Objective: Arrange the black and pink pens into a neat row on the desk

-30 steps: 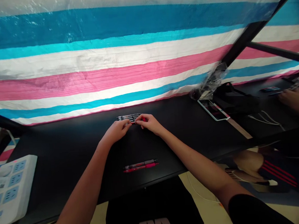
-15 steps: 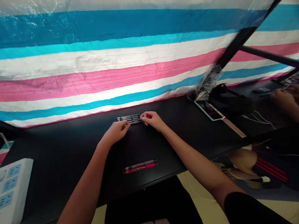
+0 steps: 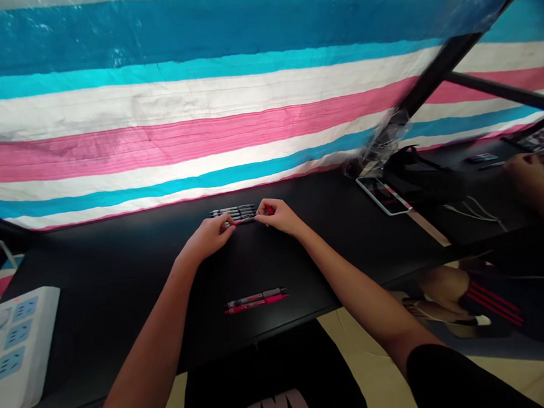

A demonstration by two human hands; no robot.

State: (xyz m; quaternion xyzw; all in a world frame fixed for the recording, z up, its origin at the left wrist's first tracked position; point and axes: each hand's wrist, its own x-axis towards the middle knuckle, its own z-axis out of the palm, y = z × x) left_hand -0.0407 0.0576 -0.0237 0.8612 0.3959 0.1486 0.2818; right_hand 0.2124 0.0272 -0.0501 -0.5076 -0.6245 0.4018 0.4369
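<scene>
The work is near the far edge of the worktop [image 3: 119, 289], about in the middle of its visible length. There lies a row of pens [image 3: 233, 211], dark and clear, side by side and parallel to this edge. Just on the near side of the row, a slim piece [image 3: 244, 221], red and greyish, spans between the two hands. The left hand [image 3: 214, 236] has its thumb and forefinger pressed together at the red end of this piece. The right hand [image 3: 278, 218] has its fingers curled closed around a red piece [image 3: 269, 210], and its fingertips are at the other end of the slim piece; I cannot tell if they grip it also.

Near the front edge lie a grey pen [image 3: 273, 291] and a red pen [image 3: 276, 299], close together and almost parallel. At the left end of the worktop is a white power strip [image 3: 46, 344] with blue sockets. On the right side, toward the far edge, there are a phone [image 3: 383, 196], a wooden strip [image 3: 429, 228], a black bag [image 3: 426, 177] and white cables [image 3: 475, 214]. Farther right, a hand of another person [image 3: 526, 174] is over the worktop, partly blurred.
</scene>
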